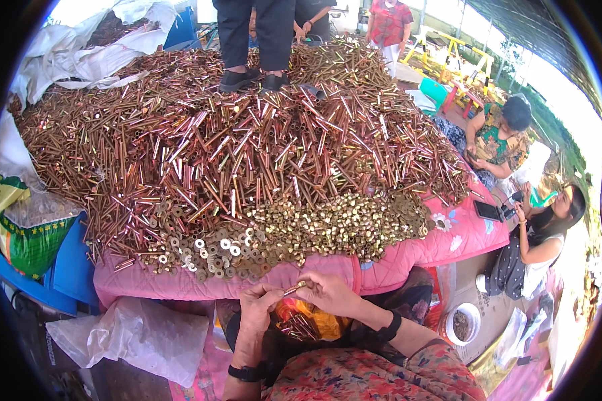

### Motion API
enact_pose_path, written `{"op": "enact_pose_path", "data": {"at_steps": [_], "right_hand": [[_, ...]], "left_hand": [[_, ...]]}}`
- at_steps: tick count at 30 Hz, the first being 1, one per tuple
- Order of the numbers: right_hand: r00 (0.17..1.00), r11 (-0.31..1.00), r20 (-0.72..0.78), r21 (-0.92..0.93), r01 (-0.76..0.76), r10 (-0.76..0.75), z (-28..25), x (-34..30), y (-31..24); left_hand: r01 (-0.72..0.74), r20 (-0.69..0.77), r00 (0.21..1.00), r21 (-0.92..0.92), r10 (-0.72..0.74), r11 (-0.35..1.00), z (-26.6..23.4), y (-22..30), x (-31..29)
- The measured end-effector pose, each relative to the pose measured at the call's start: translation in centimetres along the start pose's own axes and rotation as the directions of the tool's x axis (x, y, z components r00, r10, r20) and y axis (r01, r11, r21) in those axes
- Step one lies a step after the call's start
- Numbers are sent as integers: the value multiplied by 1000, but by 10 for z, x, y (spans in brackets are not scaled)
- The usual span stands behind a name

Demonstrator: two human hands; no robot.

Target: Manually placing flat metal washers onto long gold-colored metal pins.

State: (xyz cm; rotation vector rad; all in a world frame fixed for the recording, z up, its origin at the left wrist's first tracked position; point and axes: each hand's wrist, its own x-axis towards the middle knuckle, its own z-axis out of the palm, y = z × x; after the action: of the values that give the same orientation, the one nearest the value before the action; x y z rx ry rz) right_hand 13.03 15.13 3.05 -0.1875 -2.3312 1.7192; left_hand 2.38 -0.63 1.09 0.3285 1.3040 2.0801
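Over my lap, my left hand [256, 306] pinches one end of a slim coppery metal bolt [291, 290]. My right hand [329, 294] has its fingers closed round the other end, where a small brassy piece shows. Both hands are just off the near edge of a pink quilt [207, 287]. Below them an orange-yellow bag [331, 326] lies on my lap with several similar bolts [298, 327] in it. Just beyond the hands are loose flat washers [227, 250] and a heap of small brassy nuts [341, 224].
A big mound of coppery metal tubes [201, 147] fills the table, and a person [257, 40] stands on it. Two people [498, 137] sit at the right, one with a phone-like device [488, 211]. A white bucket [471, 321] stands right; clear plastic sheeting [137, 337] hangs left.
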Motion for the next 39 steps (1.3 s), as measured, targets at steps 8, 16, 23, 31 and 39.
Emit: {"op": "enact_pose_path", "data": {"at_steps": [8, 16, 23, 31, 39], "right_hand": [[987, 975, -6, -156, 156, -159, -3, 3, -6], [996, 981, 92, -194, 0, 19, -5, 3, -3], [994, 975, 34, -198, 106, -101, 0, 5, -13], [989, 971, -17, -195, 140, -146, -1, 4, -19], [972, 928, 9, -296, 226, -234, -3, 8, -11]], "left_hand": [[1, 26, 1000, 8, -1, 1000, -2, 5, 2], [37, 48, 998, -7, -37, 999, -4, 4, -1], [69, 32, 997, -59, -67, 996, -7, 1, -3], [105, 37, 994, -63, -103, 992, -6, 1, -1], [122, 44, 992, -54, -120, 991, -5, -2, -4]]}}
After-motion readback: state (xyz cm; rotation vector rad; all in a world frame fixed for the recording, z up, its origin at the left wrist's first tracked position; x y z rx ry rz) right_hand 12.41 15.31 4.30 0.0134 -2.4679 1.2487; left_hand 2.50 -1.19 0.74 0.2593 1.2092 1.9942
